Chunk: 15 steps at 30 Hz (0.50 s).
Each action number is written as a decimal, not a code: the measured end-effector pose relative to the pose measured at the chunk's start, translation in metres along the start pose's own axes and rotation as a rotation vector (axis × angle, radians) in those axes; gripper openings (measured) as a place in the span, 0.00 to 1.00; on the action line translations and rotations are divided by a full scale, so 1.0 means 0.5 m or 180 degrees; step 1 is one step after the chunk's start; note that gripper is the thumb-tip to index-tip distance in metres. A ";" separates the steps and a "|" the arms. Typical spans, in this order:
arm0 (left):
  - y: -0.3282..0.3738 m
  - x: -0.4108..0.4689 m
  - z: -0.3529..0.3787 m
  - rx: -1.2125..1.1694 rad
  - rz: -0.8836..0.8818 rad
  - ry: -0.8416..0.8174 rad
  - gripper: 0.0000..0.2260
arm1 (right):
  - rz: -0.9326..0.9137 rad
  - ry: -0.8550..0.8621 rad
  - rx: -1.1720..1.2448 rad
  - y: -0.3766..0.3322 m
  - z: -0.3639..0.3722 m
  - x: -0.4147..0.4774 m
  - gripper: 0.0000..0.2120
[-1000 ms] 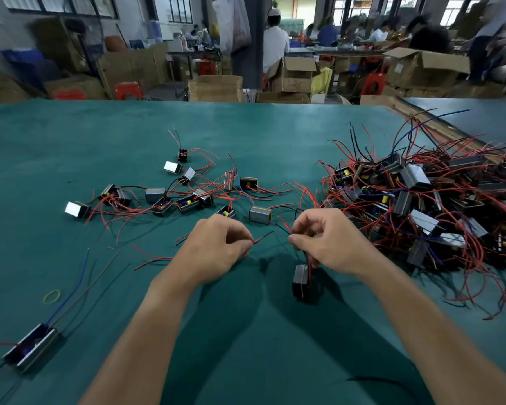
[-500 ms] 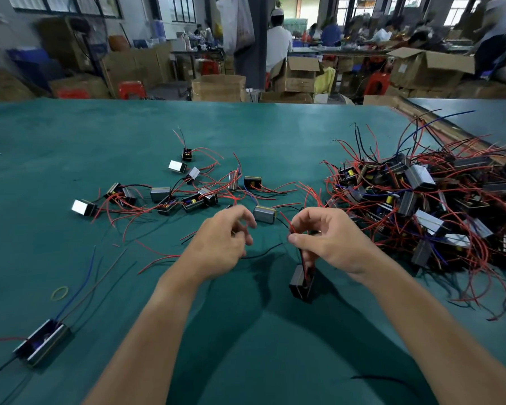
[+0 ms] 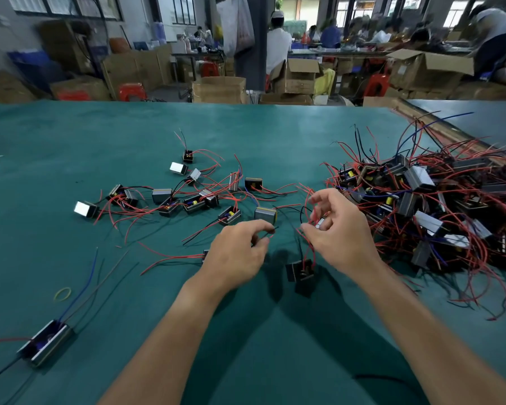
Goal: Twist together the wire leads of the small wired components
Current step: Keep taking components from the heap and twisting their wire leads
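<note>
The right hand pinches the red leads of a black component in its fingers. The component dangles below the hand, over the near middle of the green surface. Just left, the left hand has its fingers curled, pinching wire ends. A tangled pile lies right, and loose components are scattered far left.

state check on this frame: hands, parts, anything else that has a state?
Left hand, pinching a thin lead end.
Right hand, pinching red wire leads.
Small black boxy component, dangling from those leads.
Heap of wired components, piled, leads tangled.
Scattered wired components, lying loose on green table.
Yellow rubber band, lying flat.
</note>
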<state>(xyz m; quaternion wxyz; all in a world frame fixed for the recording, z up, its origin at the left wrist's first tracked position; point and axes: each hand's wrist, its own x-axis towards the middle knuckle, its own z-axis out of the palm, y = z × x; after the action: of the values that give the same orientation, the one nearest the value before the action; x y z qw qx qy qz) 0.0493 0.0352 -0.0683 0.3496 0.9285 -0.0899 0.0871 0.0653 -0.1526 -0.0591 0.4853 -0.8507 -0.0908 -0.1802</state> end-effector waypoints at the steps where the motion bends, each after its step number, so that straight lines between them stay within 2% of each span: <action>1: 0.002 0.001 -0.001 -0.0098 0.0034 0.0055 0.10 | -0.0157 0.0136 -0.0204 -0.001 -0.002 -0.001 0.17; 5: 0.011 0.003 -0.007 -0.0311 0.0256 0.0477 0.13 | -0.0478 0.0389 -0.0520 -0.016 0.003 -0.008 0.25; 7: 0.017 0.003 -0.011 -0.0405 0.0310 0.0722 0.08 | -0.0600 0.0306 -0.0415 -0.022 0.010 -0.010 0.21; 9: 0.020 0.003 -0.014 -0.0529 0.0311 0.0826 0.04 | -0.0578 -0.0029 -0.0104 -0.025 0.016 -0.012 0.14; 12: 0.019 0.002 -0.017 -0.0726 0.0331 0.0574 0.05 | -0.0437 -0.0327 0.0144 -0.022 0.024 -0.012 0.10; 15: 0.008 0.002 -0.007 -0.0095 0.0494 0.0212 0.16 | -0.0205 -0.0373 0.0837 -0.031 0.012 -0.008 0.07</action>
<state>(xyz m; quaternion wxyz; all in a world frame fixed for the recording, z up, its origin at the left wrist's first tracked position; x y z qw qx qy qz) 0.0489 0.0345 -0.0632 0.3584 0.9100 -0.1512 0.1434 0.0578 -0.1395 -0.0512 0.5805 -0.7855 -0.1691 -0.1323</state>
